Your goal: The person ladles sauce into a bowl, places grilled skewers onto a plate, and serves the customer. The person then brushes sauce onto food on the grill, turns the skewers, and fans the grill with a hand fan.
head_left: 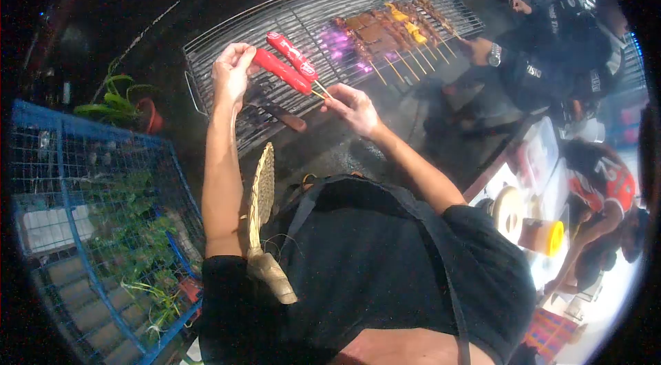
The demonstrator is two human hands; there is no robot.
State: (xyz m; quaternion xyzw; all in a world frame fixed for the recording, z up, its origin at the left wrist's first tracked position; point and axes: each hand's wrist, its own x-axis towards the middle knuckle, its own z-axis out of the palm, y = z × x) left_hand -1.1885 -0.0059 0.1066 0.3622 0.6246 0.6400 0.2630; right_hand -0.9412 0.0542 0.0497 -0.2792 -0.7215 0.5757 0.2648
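While the wire grill point(310, 21) bears browned meat skewers point(375, 34) toward its right end, a yellow-lidded container point(533, 235) stands at near right, contents unclear. Above the grill's left part, the left hand point(233, 65) pinches one smooth red sausage point(282, 71) beside a white-marked one point(292, 54), the right hand point(353, 109) clamped on their thin sticks point(319, 94).

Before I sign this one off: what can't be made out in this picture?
All in the head view:
Lower ends of the two thin sticks: hidden by the right hand gripping them.
Lettering on the upper red sausage: too small and blurred to read.
What the yellow-lidded jar holds: too small and unclear to identify.
Head of the person beside the grill: partly lost in the dark right-hand border.
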